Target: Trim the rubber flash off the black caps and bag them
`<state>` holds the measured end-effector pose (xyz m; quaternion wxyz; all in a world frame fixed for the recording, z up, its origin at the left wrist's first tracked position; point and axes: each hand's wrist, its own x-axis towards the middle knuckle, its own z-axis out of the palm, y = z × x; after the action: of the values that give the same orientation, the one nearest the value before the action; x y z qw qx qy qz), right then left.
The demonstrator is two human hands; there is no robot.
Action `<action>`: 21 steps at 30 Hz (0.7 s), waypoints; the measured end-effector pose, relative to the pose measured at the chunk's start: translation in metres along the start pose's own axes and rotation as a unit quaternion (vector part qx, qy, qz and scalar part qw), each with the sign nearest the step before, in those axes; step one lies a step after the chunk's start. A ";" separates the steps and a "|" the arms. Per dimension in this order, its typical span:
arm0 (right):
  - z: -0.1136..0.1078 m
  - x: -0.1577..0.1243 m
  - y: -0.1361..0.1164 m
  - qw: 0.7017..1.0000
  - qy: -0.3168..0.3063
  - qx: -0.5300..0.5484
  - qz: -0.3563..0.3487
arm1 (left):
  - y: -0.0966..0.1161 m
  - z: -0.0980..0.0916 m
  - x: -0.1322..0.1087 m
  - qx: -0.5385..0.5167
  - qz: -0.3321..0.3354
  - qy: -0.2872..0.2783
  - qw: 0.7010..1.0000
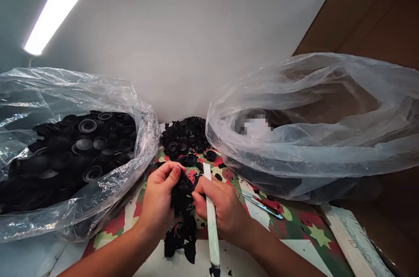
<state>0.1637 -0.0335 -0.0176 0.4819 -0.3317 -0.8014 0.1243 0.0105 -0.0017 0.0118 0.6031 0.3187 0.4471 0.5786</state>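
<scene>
My left hand [157,198] is closed, its thumb and forefinger pinching a thin, torn-looking black rubber piece [181,194]. Ragged black scraps [183,240] hang or lie just below it. In my closed right hand [222,207] is a long, flat, whitish stick [212,229] with a dark lower end, slanting toward me. The right fingertips are close to the black rubber piece; whether they touch it I cannot tell. Behind both hands lies a heap of black rubber parts [186,133], some of them round and ringed.
At left, a clear plastic bag [144,137] holds many round black ribbed parts [85,146]. Another clear bag [294,155] gapes open at right, beside brown cardboard [369,15]. Small red-and-silver snips or tweezers [262,205] lie on the patterned table cover [304,224]. Black crumbs are scattered about.
</scene>
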 end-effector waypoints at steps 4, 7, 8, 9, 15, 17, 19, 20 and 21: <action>0.011 -0.011 0.005 0.999 -0.025 0.021 -0.006 | 0.016 -0.010 0.009 -0.013 0.082 0.052 0.995; 0.015 -0.010 0.014 0.997 -0.029 -0.011 0.068 | 0.013 -0.017 0.008 0.017 0.045 -0.049 0.998; 0.014 -0.008 0.016 0.994 -0.036 -0.015 0.100 | 0.010 -0.018 0.007 0.020 0.038 -0.074 0.996; 0.013 -0.006 0.018 0.990 -0.044 -0.009 0.134 | 0.006 -0.020 0.007 0.022 0.034 -0.091 0.995; 0.005 -0.005 0.029 0.956 -0.096 0.055 0.273 | -0.010 -0.028 0.014 0.067 0.040 -0.135 0.988; 0.002 -0.007 0.033 0.956 -0.066 0.051 0.282 | -0.012 -0.030 0.018 0.101 0.061 -0.144 0.982; -0.002 -0.007 0.037 0.955 -0.025 0.070 0.286 | -0.013 -0.032 0.021 0.129 0.065 -0.161 0.976; -0.004 -0.007 0.038 0.956 -0.002 0.082 0.283 | -0.013 -0.033 0.023 0.140 0.064 -0.174 0.973; -0.006 -0.006 0.038 0.957 0.025 0.090 0.276 | -0.013 -0.033 0.024 0.152 0.071 -0.185 0.968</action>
<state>0.1866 -0.0094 -0.0386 0.4763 -0.4980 -0.6525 0.3154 -0.0162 0.0157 -0.0169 0.5772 0.5388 0.3868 0.4764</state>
